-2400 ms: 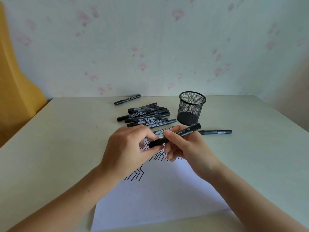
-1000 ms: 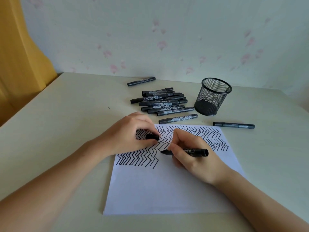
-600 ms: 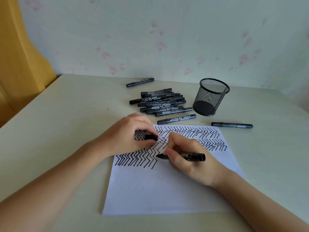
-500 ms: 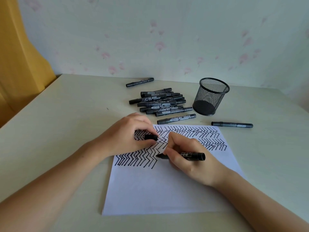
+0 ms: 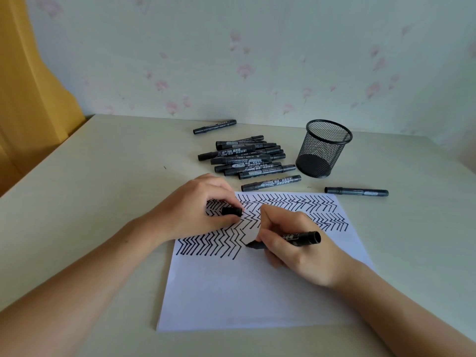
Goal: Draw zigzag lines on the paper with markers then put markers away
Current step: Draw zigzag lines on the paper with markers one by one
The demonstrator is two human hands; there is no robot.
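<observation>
The left hand [image 5: 195, 210] is pinning the paper [image 5: 247, 292] flat, fingers curled shut on the cap [image 5: 231, 211]. To its right, the right hand [image 5: 296, 253] is pinching the marker [image 5: 301, 238], tip touching the sheet where the zigzags end. The near half is lying blank. Far right, the mesh cup [image 5: 323, 149] is waiting beside the marker pile [image 5: 247, 158].

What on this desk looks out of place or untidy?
The mesh pen cup stands empty while capped markers lie heaped beside it. Three strays lie apart: near the wall, above the paper, and right of it. Nothing spilled or damaged.
</observation>
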